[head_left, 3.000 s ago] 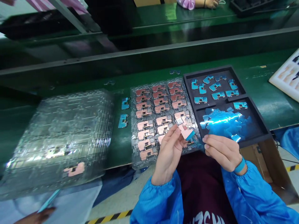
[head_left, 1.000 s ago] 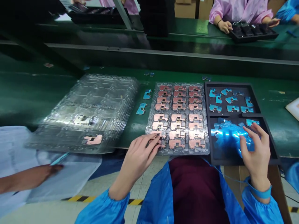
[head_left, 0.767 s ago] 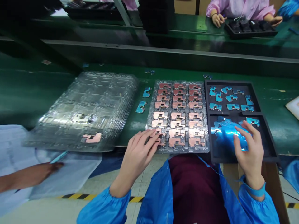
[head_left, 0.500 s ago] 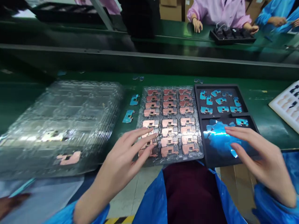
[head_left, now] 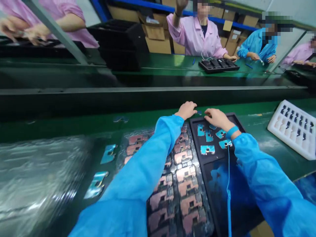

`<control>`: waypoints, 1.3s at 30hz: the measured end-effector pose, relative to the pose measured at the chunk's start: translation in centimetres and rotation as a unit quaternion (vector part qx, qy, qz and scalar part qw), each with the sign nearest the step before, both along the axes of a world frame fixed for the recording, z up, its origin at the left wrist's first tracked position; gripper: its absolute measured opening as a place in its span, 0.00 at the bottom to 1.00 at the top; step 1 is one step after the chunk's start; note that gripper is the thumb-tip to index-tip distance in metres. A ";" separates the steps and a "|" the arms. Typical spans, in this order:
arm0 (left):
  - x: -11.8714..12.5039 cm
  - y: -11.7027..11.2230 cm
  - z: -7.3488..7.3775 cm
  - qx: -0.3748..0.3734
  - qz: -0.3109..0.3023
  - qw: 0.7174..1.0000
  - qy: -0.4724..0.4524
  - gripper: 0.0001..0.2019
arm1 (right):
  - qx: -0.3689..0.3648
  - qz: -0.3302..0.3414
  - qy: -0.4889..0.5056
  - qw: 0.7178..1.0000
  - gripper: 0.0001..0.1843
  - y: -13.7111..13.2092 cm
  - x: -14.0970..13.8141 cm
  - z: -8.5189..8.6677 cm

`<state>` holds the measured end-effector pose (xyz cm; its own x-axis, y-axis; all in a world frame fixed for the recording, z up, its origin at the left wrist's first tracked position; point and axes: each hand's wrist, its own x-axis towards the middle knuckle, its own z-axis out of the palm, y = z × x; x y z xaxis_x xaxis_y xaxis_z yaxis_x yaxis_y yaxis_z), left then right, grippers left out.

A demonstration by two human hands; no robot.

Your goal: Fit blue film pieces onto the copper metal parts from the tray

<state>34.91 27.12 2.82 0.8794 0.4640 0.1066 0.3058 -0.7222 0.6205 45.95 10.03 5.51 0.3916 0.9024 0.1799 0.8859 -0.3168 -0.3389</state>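
Both of my arms stretch forward to the far edge of the trays. My left hand [head_left: 187, 110] is beyond the clear tray [head_left: 120, 149] of pink-copper circuit boards [head_left: 189, 194], fingers loosely bent and apart. Over the back rim of the black tray [head_left: 206, 179] is my right hand [head_left: 218, 119], its fingers curved with a gap at the tips. A small dark-blue board [head_left: 198, 113] lies on the green bench between the two hands; I see neither hand gripping it. Teal-filmed boards [head_left: 207, 149] lie in the black tray's back compartment, blue film pieces [head_left: 218, 174] in the front one.
Stacked clear trays [head_left: 37, 184] stand left. Two teal boards [head_left: 96, 184] and another small board [head_left: 120, 119] lie on the bench. A white tray [head_left: 293, 128] of black parts is right. A cord [head_left: 228, 197] hangs from my right wristband. Co-workers sit beyond the metal rail [head_left: 148, 89].
Both hands have moved forward, the left from over the pink boards, the right from over the blue film, toward the small board at the back. The view has tilted up.
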 end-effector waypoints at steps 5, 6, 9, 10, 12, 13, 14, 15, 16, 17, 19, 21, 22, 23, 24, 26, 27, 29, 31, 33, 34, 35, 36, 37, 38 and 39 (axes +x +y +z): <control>2.7 0.3 -1.5 -0.064 -0.005 0.998 -0.005 0.10 | 0.003 -0.008 0.061 0.998 0.10 -1.3 0.3 -2.1; 2.6 0.4 -1.2 -0.082 -0.001 0.997 -0.012 0.10 | 0.016 -0.015 0.076 0.997 0.12 -1.4 0.5 -2.1; 0.8 -0.3 1.0 -0.153 0.006 0.987 -0.047 0.10 | 0.070 -0.039 0.129 0.988 0.19 -1.3 0.5 -1.3; -0.4 -1.0 1.9 -0.180 0.002 0.982 -0.061 0.09 | 0.089 -0.038 0.148 0.984 0.20 -1.4 0.2 -0.8; -3.5 -3.2 3.6 -0.231 -0.008 0.969 -0.087 0.09 | 0.122 -0.015 0.184 0.975 0.18 -2.1 -1.1 0.3; -5.2 -4.7 4.3 -0.248 -0.006 0.964 -0.097 0.09 | 0.141 0.004 0.207 0.968 0.15 -2.8 -2.1 1.0; -7.1 -6.4 4.9 -0.264 0.000 0.958 -0.109 0.10 | 0.158 0.026 0.232 0.959 0.15 -3.7 -3.2 1.8; -8.8 -8.2 5.4 -0.282 0.014 0.951 -0.124 0.11 | 0.178 0.047 0.261 0.948 0.16 -4.8 -4.5 2.6; -10.5 -10.1 5.7 -0.304 0.030 0.941 -0.145 0.12 | 0.190 0.063 0.292 0.935 0.18 -6.0 -5.7 3.3; -11.9 -11.8 5.8 -0.344 0.042 0.920 -0.183 0.13 | 0.188 0.073 0.314 0.928 0.21 -7.2 -6.9 4.0; -14.3 -14.8 5.8 -0.406 0.061 0.873 -0.263 0.17 | 0.186 0.063 0.322 0.926 0.24 -9.6 -8.8 5.0; -16.3 -17.1 5.5 -0.428 0.069 0.846 -0.311 0.21 | 0.187 0.037 0.311 0.931 0.25 -11.4 -10.4 5.3; -17.2 -18.2 5.3 -0.427 0.074 0.841 -0.324 0.22 | 0.187 0.026 0.300 0.935 0.25 -12.2 -11.1 5.1; -18.2 -19.2 5.2 -0.421 0.077 0.841 -0.330 0.21 | 0.190 0.016 0.289 0.938 0.25 -12.9 -11.9 4.9; -19.1 -20.2 5.1 -0.412 0.078 0.845 -0.332 0.21 | 0.195 0.007 0.280 0.940 0.24 -13.7 -12.7 4.5; -20.8 -22.3 5.0 -0.396 0.084 0.855 -0.324 0.19 | 0.213 -0.007 0.271 0.939 0.21 -15.0 -14.3 3.7; -21.6 -23.3 4.9 -0.390 0.094 0.858 -0.319 0.19 | 0.223 -0.012 0.271 0.936 0.19 -15.7 -15.1 3.4; -22.6 -25.2 4.8 -0.380 0.126 0.860 -0.316 0.18 | 0.245 -0.015 0.277 0.929 0.16 -16.9 -16.7 3.0; -23.1 -26.9 4.5 -0.368 0.162 0.854 -0.332 0.18 | 0.270 -0.014 0.284 0.920 0.14 -17.9 -17.9 3.0; -23.2 -28.3 4.1 -0.364 0.175 0.845 -0.351 0.18 | 0.282 -0.020 0.286 0.916 0.13 -18.7 -19.0 3.2; -23.3 -28.8 4.0 -0.367 0.177 0.840 -0.358 0.18 | 0.278 -0.031 0.287 0.916 0.12 -19.0 -19.4 3.3; -23.4 -29.3 3.8 -0.372 0.178 0.836 -0.362 0.18 | 0.267 -0.048 0.291 0.918 0.12 -19.3 -19.8 3.4; -23.5 -29.6 3.6 -0.375 0.179 0.834 -0.363 0.18 | 0.255 -0.068 0.298 0.917 0.13 -19.5 -20.1 3.4; -23.6 -29.8 3.4 -0.375 0.181 0.834 -0.361 0.18 | 0.246 -0.088 0.308 0.915 0.13 -19.7 -20.4 3.4; -23.7 -30.0 3.2 -0.374 0.184 0.835 -0.360 0.18 | 0.238 -0.103 0.319 0.911 0.14 -19.8 -20.6 3.3; -23.9 -30.1 3.0 -0.373 0.189 0.834 -0.359 0.17 | 0.233 -0.112 0.329 0.908 0.16 -19.8 -20.7 3.2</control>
